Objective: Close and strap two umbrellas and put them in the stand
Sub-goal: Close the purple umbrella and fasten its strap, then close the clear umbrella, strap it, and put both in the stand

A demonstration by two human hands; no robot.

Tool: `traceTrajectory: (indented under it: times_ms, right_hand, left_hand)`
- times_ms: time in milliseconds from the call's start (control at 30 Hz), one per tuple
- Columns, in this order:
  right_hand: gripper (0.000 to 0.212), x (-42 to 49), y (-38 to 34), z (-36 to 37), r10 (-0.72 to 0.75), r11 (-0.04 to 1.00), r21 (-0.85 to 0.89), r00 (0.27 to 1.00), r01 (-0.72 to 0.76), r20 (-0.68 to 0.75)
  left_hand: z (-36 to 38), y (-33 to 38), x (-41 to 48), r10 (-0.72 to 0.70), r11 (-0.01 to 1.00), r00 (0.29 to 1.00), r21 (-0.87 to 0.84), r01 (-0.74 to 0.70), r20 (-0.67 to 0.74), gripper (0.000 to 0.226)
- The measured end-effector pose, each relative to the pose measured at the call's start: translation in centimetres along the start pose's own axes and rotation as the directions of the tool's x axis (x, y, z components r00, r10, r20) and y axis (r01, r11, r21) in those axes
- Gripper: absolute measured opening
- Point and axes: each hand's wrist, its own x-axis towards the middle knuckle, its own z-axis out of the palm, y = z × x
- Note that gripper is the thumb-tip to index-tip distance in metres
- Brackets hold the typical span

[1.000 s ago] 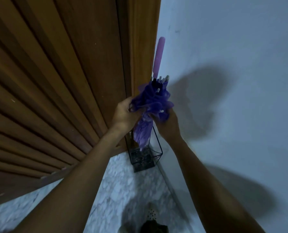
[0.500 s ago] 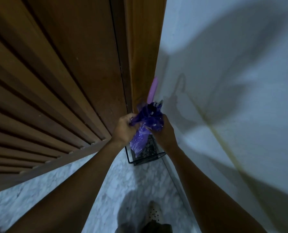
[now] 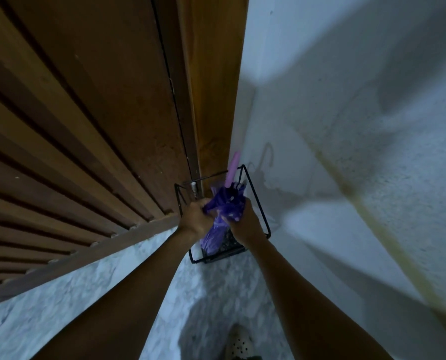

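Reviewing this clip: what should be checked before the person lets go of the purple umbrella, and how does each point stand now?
1. Left hand grips purple umbrella: ok.
2. Right hand grips its canopy: ok.
3. Lower end inside the black wire stand: ok.
4. Tip resting on the stand's base: cannot tell.
5. Strap fastened: cannot tell; folds look loose.
6. Lilac handle pointing up: ok.

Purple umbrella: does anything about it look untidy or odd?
Yes: fabric on the purple umbrella bunches loosely below its handle, not wrapped smooth, where the left hand and right hand grip it over the wire stand.
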Motion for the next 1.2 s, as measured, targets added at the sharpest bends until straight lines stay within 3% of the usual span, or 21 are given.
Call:
traceTrajectory:
  times_ms: [33,200,367,567,700,833,900,1033,1200]
  right_hand:
    - [0.058,0.1,0.3,0.1,0.011,1.000,-0.004,1.000,-0.011,0.013]
    - [0.058,0.4,-0.1,-0.3,0.030,1.000,0.001,0.999,-0.030,-0.009]
    - [0.067,-1.1,-2.8,-2.4,0.040,0.999,-0.001,0.999,-0.040,-0.016]
    - [0.051,-6.2,-11.2,-5.1,0.078,0.994,-0.072,0.997,-0.077,0.010]
    - [0.032,-11.7,-18.3,-5.7,0.019,0.993,-0.118,0.999,-0.013,0.051]
    - [0.037,-18.4,-25.1,-5.2,-0.045,0.992,-0.114,0.990,0.060,0.134]
    - [0.040,-21.7,-28.1,-4.6,-0.086,0.987,-0.120,0.981,0.107,0.172]
    - [0.041,-28.0,-33.0,-2.7,-0.206,0.956,-0.146,0.939,0.253,0.276]
    - [0.042,-35.4,-34.9,0.5,-0.302,0.937,-0.012,0.825,0.350,0.477]
  left_hand:
    - [0.2,-0.3,0.2,-0.015,0.999,1.000,0.030,0.015,0.014,0.023]
    - [0.5,0.7,0.3,-0.045,0.997,0.998,0.067,0.043,0.034,0.045]
    - [-0.4,3.5,-2.5,-0.031,0.999,0.997,-0.025,0.033,0.065,0.048]
    - [-3.8,9.1,-10.5,-0.153,0.988,0.988,-0.029,0.153,-0.011,0.033]
    - [-8.5,12.5,-17.7,-0.119,0.993,0.989,-0.025,0.117,-0.085,0.029]
    - [-14.1,14.8,-26.1,-0.044,0.998,0.989,0.030,0.049,-0.144,0.016]
    - [-16.8,15.3,-30.7,0.014,0.998,0.989,0.067,-0.004,-0.150,0.019]
    - [-20.5,15.1,-39.7,0.087,0.994,0.955,0.093,-0.063,-0.283,0.030]
    - [-22.7,12.7,-50.2,0.102,0.994,0.839,0.078,-0.071,-0.535,0.012]
